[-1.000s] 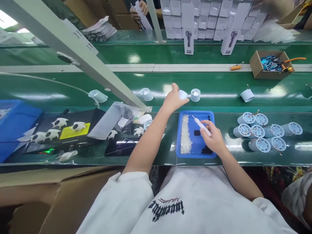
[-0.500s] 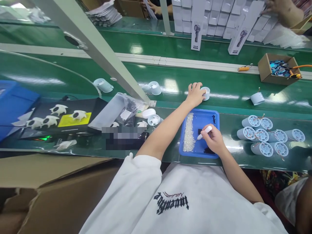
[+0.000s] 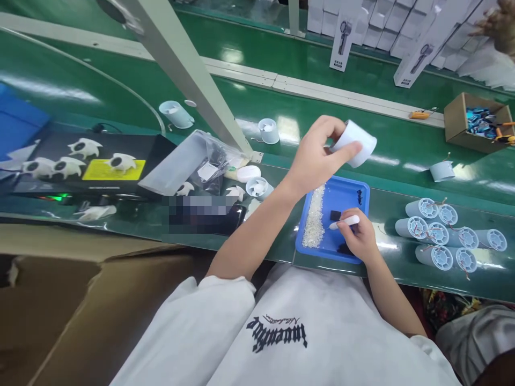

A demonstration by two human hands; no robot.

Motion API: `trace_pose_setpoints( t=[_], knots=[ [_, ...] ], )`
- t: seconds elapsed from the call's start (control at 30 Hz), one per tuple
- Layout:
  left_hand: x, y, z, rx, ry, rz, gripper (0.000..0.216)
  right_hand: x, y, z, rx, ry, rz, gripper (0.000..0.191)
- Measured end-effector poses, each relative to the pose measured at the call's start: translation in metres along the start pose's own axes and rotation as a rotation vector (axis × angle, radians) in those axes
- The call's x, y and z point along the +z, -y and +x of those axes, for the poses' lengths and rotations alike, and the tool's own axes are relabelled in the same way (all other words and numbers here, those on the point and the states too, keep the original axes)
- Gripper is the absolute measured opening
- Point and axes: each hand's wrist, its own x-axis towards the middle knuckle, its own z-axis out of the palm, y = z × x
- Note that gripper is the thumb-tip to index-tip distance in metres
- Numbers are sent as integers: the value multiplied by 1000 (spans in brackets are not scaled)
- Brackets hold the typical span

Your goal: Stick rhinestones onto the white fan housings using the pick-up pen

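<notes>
My left hand grips a light-blue cylindrical fan housing, lifted and tilted above the far edge of a blue tray. In my right hand is a white pen-like tool, its thin tip pointing left over the tray. Small clear-white pieces lie in a strip along the tray's left side. A small black block and some dark bits are also in the tray. To the right, several light-blue fan housings with wires lie on their sides.
More housings sit on the green surface: one behind, one at right, one at left. A slanted metal post crosses the left. A cardboard box stands at far right. White fan-blade parts lie left.
My left hand has picked up the fan housing from the green surface and raised it toward me. My right hand stays over the tray with the tool, now held flatter. The view has shifted.
</notes>
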Motion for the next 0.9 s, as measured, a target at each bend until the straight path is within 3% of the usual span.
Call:
trace_pose_setpoints(
  t=[0.2,0.37,0.53,0.8,0.9],
  knots=[
    [-40,13,-46,-221,-114,-231,30,0,-2,2,13,52,28,7],
    [-58,28,-66,-443,-256,-409,37,0,-2,2,19,45,6,7],
    [-65,29,-72,-488,-309,-465,34,-1,-1,0,6,3,-53,7],
    [-61,28,-74,-551,-268,-465,24,-2,2,2,-105,14,-188,9],
    [-59,29,-73,-574,-262,-458,24,-1,-1,3,-77,-22,-200,8]
  ],
)
